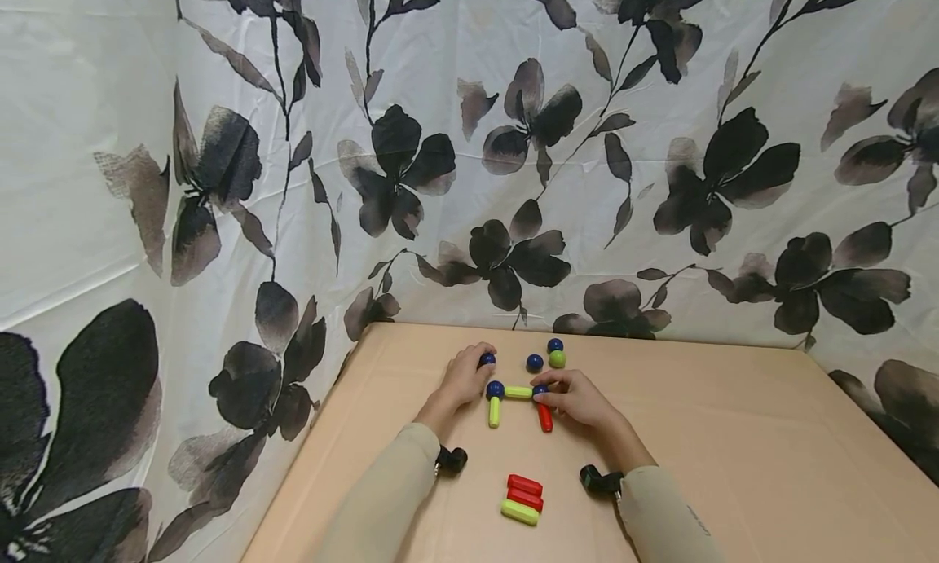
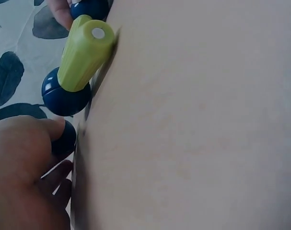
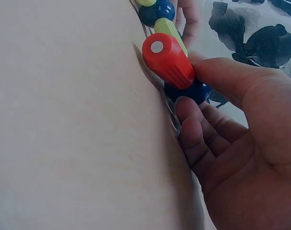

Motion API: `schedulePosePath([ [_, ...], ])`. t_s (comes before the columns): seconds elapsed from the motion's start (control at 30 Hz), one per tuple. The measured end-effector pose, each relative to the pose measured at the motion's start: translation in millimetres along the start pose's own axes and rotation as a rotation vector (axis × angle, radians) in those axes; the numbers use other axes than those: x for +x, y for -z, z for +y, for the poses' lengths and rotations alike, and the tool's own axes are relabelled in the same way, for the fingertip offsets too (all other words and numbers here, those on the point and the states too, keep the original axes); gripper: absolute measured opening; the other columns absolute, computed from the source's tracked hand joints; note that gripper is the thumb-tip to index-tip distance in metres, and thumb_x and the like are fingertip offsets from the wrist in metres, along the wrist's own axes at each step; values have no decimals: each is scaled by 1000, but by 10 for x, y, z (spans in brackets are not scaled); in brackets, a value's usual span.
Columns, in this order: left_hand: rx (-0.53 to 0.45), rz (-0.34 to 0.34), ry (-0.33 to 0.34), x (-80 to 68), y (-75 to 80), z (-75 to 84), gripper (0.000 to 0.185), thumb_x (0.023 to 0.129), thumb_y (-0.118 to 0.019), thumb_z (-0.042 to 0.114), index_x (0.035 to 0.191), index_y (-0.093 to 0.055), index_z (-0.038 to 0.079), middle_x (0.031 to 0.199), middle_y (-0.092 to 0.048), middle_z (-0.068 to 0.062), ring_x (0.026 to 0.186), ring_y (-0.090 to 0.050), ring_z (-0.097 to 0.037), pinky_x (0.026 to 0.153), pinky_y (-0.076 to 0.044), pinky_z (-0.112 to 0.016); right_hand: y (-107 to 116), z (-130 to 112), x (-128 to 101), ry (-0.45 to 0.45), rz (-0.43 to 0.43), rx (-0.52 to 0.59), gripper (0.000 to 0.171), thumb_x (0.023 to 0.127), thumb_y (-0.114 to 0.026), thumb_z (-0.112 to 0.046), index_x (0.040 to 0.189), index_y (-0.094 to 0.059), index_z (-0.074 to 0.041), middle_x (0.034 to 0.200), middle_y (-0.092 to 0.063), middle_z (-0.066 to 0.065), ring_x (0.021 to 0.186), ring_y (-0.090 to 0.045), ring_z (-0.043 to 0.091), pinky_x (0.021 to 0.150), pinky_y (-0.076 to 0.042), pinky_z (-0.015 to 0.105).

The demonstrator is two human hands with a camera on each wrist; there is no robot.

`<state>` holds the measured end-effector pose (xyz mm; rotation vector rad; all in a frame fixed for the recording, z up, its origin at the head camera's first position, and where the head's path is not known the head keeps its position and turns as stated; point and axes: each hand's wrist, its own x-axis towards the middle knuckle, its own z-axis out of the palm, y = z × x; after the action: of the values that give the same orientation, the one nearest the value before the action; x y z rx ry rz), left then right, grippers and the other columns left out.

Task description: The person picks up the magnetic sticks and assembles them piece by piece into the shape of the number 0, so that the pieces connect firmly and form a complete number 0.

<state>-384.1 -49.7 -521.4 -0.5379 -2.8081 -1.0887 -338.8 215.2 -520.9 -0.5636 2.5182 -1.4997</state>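
My left hand [image 1: 464,377] grips a loose blue ball [image 1: 487,358], which shows between its fingers in the left wrist view too. Just to the right lies a joined piece on the table. In it, a yellow-green stick [image 1: 517,392] links a left blue ball [image 1: 495,389] to a right one, which my right hand [image 1: 583,398] pinches between thumb and fingers. A second yellow-green stick [image 2: 85,55] points from the left ball toward me. From the pinched ball [image 3: 198,91], a red stick [image 3: 169,60] with a pale round end points the same way.
Behind the joined piece sit a single blue ball [image 1: 535,363] and another blue ball [image 1: 555,345] beside a green ball [image 1: 557,359]. Nearer me, two red sticks [image 1: 525,492] and a yellow-green stick [image 1: 519,512] lie side by side. A flowered cloth [image 1: 469,180] hangs behind the table [image 1: 734,449].
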Motion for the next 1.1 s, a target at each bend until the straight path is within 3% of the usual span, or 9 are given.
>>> schedulePosePath([
  [0.17,-167,39,-5,-105,40,-84,34,109,-55,20,142,-58,12,143,-61,-13,135,-56,-32,114,-44,-49,-20,11,3,-8,-2,7,34,97,-75,-18,126,-71,-2,99,-63,9,69,-53,21,58,-50,24],
  [0.3,-299,59,2,-229,112,-140,33,108,-58,22,140,-60,14,132,-65,-10,121,-61,-26,106,-49,-44,-19,7,2,-19,-3,7,34,97,-75,-18,127,-71,-2,98,-64,7,69,-54,19,59,-50,24],
  [0.37,-349,38,-9,-293,166,-166,32,107,-61,22,137,-61,13,125,-67,-9,113,-61,-23,100,-50,-40,-9,5,2,-13,-5,7,33,97,-75,-18,126,-72,-3,98,-64,8,69,-54,19,59,-51,24],
  [0.47,-399,-61,-43,-372,284,-199,33,104,-66,21,134,-64,9,119,-69,-8,108,-61,-20,95,-50,-34,14,3,4,-6,-5,4,33,96,-76,-18,126,-72,-3,97,-64,10,69,-54,20,59,-51,25],
  [0.63,-436,-362,-56,-441,509,-231,29,101,-71,21,127,-70,11,111,-72,-4,100,-65,-17,85,-51,-30,37,2,8,-1,-2,-2,33,96,-75,-17,126,-72,-2,98,-65,14,69,-54,22,58,-50,25],
  [0.73,-427,-509,-44,-457,588,-222,28,100,-72,23,126,-72,14,104,-75,-2,93,-68,-18,79,-52,-30,29,-10,7,-6,-7,5,34,96,-75,-18,127,-72,-3,98,-65,13,69,-54,21,59,-50,24],
  [0.9,-450,-618,-39,-470,596,-167,30,99,-72,21,128,-73,11,103,-75,1,87,-68,-18,75,-54,-28,19,-24,-1,-18,-9,18,35,96,-76,-18,128,-72,-3,99,-66,10,68,-54,20,59,-50,24],
  [1.1,-466,-671,-14,-486,596,-118,24,98,-74,17,121,-75,11,99,-75,2,84,-67,-15,72,-54,-27,21,-3,0,-4,-11,33,35,96,-75,-17,128,-71,-2,99,-66,12,67,-54,23,57,-49,24],
])
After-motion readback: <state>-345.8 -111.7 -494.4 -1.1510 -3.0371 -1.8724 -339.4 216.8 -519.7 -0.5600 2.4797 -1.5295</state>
